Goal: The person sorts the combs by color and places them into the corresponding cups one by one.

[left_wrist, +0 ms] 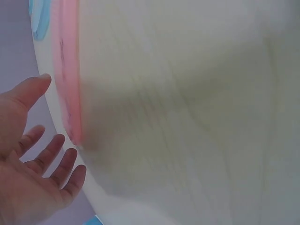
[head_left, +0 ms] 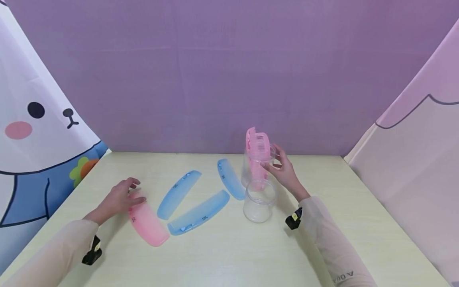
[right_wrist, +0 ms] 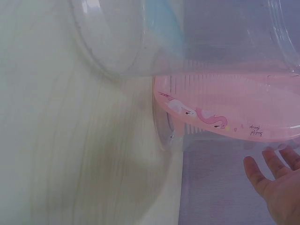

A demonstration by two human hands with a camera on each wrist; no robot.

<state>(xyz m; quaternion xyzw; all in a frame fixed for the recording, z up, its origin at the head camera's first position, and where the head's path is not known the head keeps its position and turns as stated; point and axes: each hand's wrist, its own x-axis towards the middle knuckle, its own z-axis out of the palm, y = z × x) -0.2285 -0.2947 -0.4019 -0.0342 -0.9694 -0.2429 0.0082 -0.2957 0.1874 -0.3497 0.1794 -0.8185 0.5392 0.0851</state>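
Observation:
My left hand [head_left: 120,199] is over the far end of a pink comb [head_left: 150,227], fingers loosely bent and spread. In the left wrist view the comb's edge [left_wrist: 65,56] passes near the thumb and fingertips, with nothing gripped. My right hand [head_left: 285,171] is at the upper right side of a clear jar [head_left: 246,171], thumb in front and fingers round behind the rim. Pink combs [head_left: 259,147] stand upright in that jar, one printed with flamingos [right_wrist: 211,117]. In the right wrist view the right fingertips [right_wrist: 251,164] lie along the jar's side.
A second clear jar [head_left: 259,209] stands just in front of the first. Three blue combs lie on the pale table: one at left [head_left: 178,195], one nearer me [head_left: 199,213] and one by the jars [head_left: 230,179]. A purple cloth [head_left: 215,79] hangs behind the table.

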